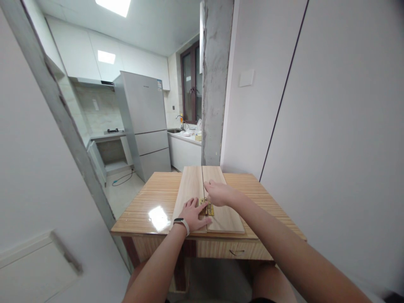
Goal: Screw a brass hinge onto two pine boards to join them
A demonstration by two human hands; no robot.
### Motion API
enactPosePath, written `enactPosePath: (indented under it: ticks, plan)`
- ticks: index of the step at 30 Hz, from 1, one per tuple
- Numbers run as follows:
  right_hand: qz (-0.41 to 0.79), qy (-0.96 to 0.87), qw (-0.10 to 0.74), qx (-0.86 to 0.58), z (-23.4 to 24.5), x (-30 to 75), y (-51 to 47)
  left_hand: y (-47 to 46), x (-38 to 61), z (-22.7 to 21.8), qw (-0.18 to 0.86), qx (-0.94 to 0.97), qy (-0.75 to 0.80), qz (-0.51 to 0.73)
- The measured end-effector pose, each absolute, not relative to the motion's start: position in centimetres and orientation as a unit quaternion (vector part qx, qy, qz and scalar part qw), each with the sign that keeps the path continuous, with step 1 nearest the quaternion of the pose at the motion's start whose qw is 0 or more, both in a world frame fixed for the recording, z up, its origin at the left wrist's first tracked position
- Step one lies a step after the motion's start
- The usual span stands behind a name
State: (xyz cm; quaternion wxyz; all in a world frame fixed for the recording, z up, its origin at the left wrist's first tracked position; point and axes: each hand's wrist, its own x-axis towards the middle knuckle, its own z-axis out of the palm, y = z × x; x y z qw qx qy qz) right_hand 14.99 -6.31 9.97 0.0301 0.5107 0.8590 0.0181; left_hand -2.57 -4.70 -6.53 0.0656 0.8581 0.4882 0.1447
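Two pale wooden boards (192, 185) lie side by side on a glossy wooden table (151, 202), with a thin seam between them. A small brass hinge (208, 209) sits across that seam near the front end. My left hand (194, 214), with a white band on its wrist, rests flat on the left board, its fingers spread beside the hinge. My right hand (217, 192) hovers over the seam just behind the hinge with its fingers curled together; what they hold, if anything, is hidden.
The table has a drawer (235, 251) at its front. A white wall stands close on the right and a concrete pillar (216, 84) behind the table. Beyond lies a kitchen with a grey fridge (145, 122), a counter and a sink.
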Motion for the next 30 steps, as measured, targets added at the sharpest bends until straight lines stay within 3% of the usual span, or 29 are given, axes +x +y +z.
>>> enactPosePath:
  ticks: [11,30]
  plan:
    - [0.052,0.883,0.023,0.466,10.9,15.6,-6.5,-5.1,-2.4,-5.9,0.083,0.853,0.496,0.139]
    - [0.055,0.852,0.013,0.521,9.8,15.2,-6.5,-4.9,-2.4,-6.2,0.072,0.856,0.492,0.141]
